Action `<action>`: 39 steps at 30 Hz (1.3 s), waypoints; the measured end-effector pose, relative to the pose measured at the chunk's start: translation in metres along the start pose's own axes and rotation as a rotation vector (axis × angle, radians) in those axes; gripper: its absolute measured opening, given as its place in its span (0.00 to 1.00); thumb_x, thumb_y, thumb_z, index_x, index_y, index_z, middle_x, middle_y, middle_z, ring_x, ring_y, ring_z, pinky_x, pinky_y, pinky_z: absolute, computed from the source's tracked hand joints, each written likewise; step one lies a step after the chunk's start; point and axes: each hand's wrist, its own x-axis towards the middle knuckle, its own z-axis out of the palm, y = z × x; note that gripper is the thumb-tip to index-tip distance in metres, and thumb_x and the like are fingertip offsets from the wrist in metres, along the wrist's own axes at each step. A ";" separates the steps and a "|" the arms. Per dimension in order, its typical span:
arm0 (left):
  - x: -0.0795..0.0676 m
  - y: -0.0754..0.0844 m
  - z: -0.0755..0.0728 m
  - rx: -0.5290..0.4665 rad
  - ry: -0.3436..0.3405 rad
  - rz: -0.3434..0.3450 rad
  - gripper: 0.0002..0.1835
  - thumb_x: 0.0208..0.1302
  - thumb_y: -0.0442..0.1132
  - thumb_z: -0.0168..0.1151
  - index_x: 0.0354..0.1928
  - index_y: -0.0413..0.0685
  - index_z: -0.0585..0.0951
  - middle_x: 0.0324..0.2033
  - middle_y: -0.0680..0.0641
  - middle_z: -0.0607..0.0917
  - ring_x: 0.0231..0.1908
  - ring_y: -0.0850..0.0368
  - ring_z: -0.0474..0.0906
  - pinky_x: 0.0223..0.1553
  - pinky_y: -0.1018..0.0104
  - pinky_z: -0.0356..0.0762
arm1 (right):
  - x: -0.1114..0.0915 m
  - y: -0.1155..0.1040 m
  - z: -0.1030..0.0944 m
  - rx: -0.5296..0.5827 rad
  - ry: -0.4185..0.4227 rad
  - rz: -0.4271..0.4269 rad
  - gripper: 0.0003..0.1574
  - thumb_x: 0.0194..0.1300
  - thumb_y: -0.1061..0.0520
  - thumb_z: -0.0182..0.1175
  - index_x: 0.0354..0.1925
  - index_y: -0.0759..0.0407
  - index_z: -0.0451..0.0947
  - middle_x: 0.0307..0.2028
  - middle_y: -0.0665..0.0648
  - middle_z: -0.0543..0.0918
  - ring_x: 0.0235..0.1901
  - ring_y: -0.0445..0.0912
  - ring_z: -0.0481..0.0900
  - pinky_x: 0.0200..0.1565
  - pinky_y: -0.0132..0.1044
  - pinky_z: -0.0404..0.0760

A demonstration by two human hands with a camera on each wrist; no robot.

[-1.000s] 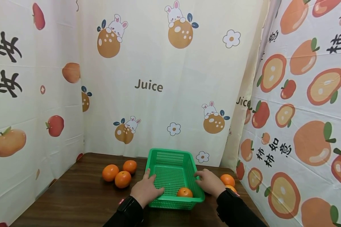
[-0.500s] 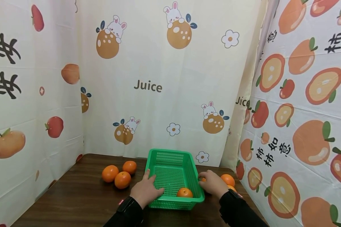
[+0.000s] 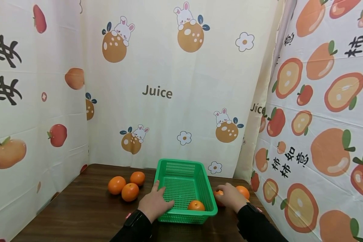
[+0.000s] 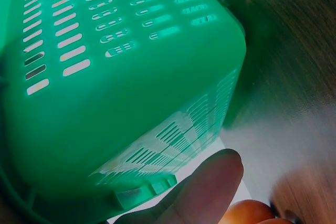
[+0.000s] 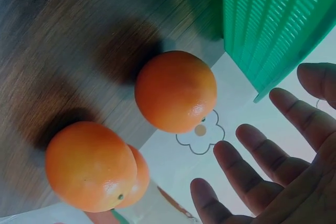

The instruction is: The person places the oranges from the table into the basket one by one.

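Fingers (image 5: 244, 174) of the right hand (image 3: 231, 196) spread, empty, near a round, glossy-skinned orange fruit (image 5: 176, 92), apparently to pick it up, so curling around it seems called for next.

A rectangular green basket (image 3: 179, 188) with slotted walls stands upright on the desk (image 3: 87, 201), the left hand (image 3: 153, 203) at its near left corner, one glossy orange (image 3: 196, 205) inside by its near wall. Another round orange (image 5: 176, 92) rests just outside its right wall, beside the right hand (image 3: 231, 196).
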 end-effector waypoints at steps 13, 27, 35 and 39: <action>-0.001 0.001 0.000 0.011 -0.004 -0.008 0.43 0.61 0.65 0.68 0.74 0.49 0.78 0.83 0.39 0.60 0.36 0.45 0.84 0.37 0.47 0.81 | -0.002 0.013 -0.002 -0.044 -0.050 0.052 0.16 0.69 0.55 0.68 0.54 0.55 0.88 0.49 0.62 0.84 0.42 0.53 0.83 0.51 0.58 0.83; 0.001 0.000 0.001 -0.004 -0.011 -0.005 0.44 0.61 0.66 0.68 0.74 0.50 0.77 0.83 0.39 0.59 0.34 0.47 0.82 0.35 0.50 0.80 | -0.004 0.035 -0.001 -0.055 -0.079 0.126 0.17 0.67 0.52 0.70 0.53 0.53 0.88 0.46 0.58 0.82 0.41 0.51 0.78 0.43 0.58 0.81; 0.005 -0.002 0.004 -0.012 -0.018 -0.007 0.44 0.60 0.67 0.68 0.74 0.51 0.78 0.83 0.40 0.60 0.38 0.45 0.85 0.38 0.47 0.82 | -0.006 0.044 0.005 -0.013 -0.097 0.108 0.17 0.65 0.56 0.70 0.51 0.58 0.88 0.49 0.61 0.86 0.44 0.52 0.80 0.54 0.59 0.81; 0.006 -0.003 0.004 -0.005 -0.013 -0.006 0.44 0.60 0.67 0.68 0.74 0.51 0.78 0.83 0.40 0.60 0.39 0.44 0.85 0.40 0.46 0.83 | -0.005 0.048 0.008 -0.025 -0.094 0.100 0.15 0.64 0.56 0.70 0.50 0.58 0.88 0.50 0.64 0.86 0.47 0.56 0.82 0.56 0.63 0.80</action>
